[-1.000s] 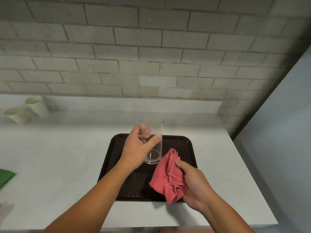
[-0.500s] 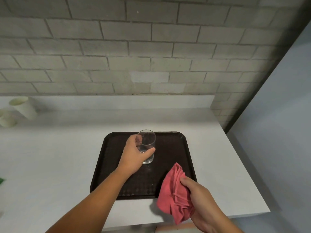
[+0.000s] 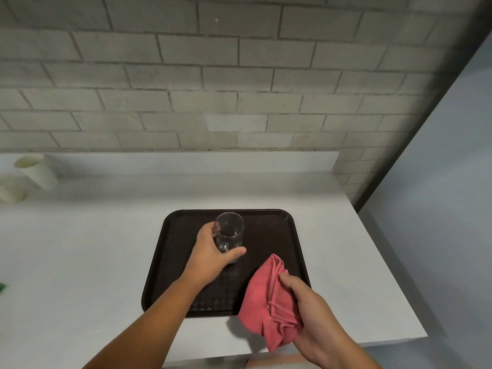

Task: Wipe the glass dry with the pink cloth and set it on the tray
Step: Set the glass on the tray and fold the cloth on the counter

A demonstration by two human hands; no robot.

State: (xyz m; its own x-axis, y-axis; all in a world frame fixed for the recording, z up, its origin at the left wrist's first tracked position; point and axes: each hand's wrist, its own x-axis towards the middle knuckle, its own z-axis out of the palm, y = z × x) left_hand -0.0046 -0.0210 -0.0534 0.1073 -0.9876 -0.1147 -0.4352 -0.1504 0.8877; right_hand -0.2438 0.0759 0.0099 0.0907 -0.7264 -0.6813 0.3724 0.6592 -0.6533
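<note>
A clear glass [image 3: 229, 233] stands upright on the dark brown tray [image 3: 269, 235], in its middle left part. My left hand [image 3: 209, 255] is wrapped around the glass's lower half, thumb in front, fingers behind. My right hand [image 3: 310, 312] holds the bunched pink cloth [image 3: 266, 302] above the tray's near right corner, apart from the glass.
The tray lies on a white counter [image 3: 80, 262] against a grey brick wall. Two cream cups [image 3: 34, 171] sit at the far left by the backsplash. A green scrap [image 3: 2, 287] shows at the left edge. The counter ends at the right, near a blue wall.
My left hand has lowered the glass from above the tray down onto it. My right hand has drawn the pink cloth back toward the tray's near right corner.
</note>
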